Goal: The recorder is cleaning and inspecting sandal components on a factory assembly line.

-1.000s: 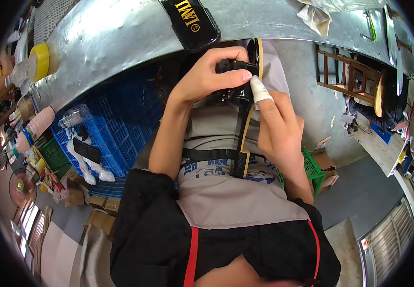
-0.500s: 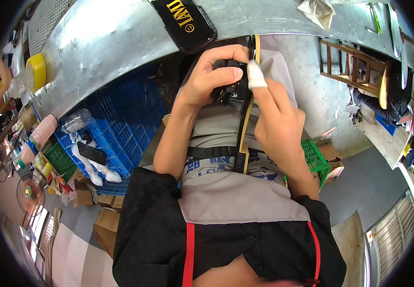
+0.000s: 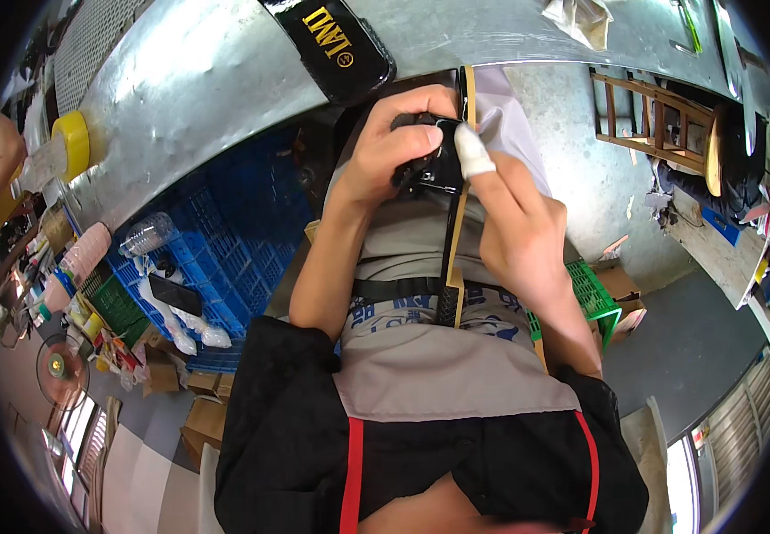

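Note:
Over my lap stands what looks like a black sandal on its side, with a glossy black upper (image 3: 443, 172) and a tan edge (image 3: 459, 209) running lengthwise. My left hand (image 3: 400, 142) is closed round the upper, its thumb on a dark crumpled part. Whether that part is strap or cloth cannot be made out. A white wrap (image 3: 474, 151) covers the pointing fingertip of my right hand (image 3: 523, 209), which touches the upper beside the tan edge. The other right fingers curl under, and anything inside them is hidden. A glossy black sole-shaped piece (image 3: 336, 53) with gold lettering lies on the metal table.
The metal table (image 3: 198, 80) curves across the far side, with a yellow tape roll (image 3: 72, 147) at its left. Blue crates (image 3: 216, 240) stand to my left, bearing a phone (image 3: 174, 292). A green crate (image 3: 591, 289) and a wooden stool (image 3: 656, 120) are at my right.
The view has shifted slightly. My right hand's wrapped fingertip sits a little lower along the tan edge and more over the black upper. My left hand keeps its grip.

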Available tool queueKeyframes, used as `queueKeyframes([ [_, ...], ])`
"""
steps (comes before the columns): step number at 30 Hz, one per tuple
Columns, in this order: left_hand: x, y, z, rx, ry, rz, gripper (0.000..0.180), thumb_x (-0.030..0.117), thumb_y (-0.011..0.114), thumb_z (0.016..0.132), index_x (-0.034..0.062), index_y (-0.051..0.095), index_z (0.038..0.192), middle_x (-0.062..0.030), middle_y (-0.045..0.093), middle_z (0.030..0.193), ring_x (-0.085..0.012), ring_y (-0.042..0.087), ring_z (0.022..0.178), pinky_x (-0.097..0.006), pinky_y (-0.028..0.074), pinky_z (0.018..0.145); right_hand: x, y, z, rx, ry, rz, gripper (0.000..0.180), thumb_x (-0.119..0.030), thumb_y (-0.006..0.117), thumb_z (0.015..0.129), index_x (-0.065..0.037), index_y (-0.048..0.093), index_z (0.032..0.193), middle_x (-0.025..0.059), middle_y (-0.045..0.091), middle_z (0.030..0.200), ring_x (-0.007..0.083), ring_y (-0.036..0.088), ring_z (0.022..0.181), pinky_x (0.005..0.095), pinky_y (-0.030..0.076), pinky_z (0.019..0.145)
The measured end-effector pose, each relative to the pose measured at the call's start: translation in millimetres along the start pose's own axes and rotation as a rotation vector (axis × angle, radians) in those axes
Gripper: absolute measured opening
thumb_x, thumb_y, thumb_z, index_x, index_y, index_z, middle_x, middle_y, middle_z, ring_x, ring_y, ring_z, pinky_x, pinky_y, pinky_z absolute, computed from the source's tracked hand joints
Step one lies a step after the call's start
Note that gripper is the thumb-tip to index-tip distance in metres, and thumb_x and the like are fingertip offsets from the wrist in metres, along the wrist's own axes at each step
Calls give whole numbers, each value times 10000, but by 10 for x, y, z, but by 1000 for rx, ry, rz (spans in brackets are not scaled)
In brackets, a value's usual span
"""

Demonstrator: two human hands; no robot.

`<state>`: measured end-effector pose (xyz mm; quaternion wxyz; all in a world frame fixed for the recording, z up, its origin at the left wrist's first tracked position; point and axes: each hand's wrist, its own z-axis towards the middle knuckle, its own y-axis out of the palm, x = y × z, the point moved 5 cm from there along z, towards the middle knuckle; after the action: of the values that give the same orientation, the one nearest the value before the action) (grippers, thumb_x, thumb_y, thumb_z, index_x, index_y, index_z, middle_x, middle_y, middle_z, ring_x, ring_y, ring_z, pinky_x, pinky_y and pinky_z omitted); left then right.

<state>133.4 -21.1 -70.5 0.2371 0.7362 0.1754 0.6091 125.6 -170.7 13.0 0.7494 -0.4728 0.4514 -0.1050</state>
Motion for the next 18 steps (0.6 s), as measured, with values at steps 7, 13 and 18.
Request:
queueKeyframes([
  [7, 17, 45, 4, -18, -6, 40, 303, 279, 602, 769, -20, 582, 810, -146, 587, 892, -267, 621, 970, -366, 471, 908, -117, 17, -169, -3, 72, -73, 593, 74, 623, 700, -61, 635, 1277, 51, 641, 1088, 221, 615, 564, 340, 489, 500],
  [13, 13, 38, -34, 10, 58, 46, 285, 270, 591, 768, -13, 563, 782, -155, 597, 907, -257, 612, 958, -353, 455, 883, -139, -12, -28, -50, 98, -154, 630, 79, 615, 667, -68, 655, 1278, 41, 647, 979, 179, 584, 532, 320, 482, 480],
  [18, -18, 42, -20, 13, 63, 60, 273, 273, 588, 765, 8, 525, 753, -144, 600, 899, -255, 612, 959, -359, 459, 888, -107, -23, -8, -87, 129, -86, 634, 141, 535, 719, -41, 606, 1322, 122, 639, 1036, 325, 649, 666, 405, 538, 557],
])
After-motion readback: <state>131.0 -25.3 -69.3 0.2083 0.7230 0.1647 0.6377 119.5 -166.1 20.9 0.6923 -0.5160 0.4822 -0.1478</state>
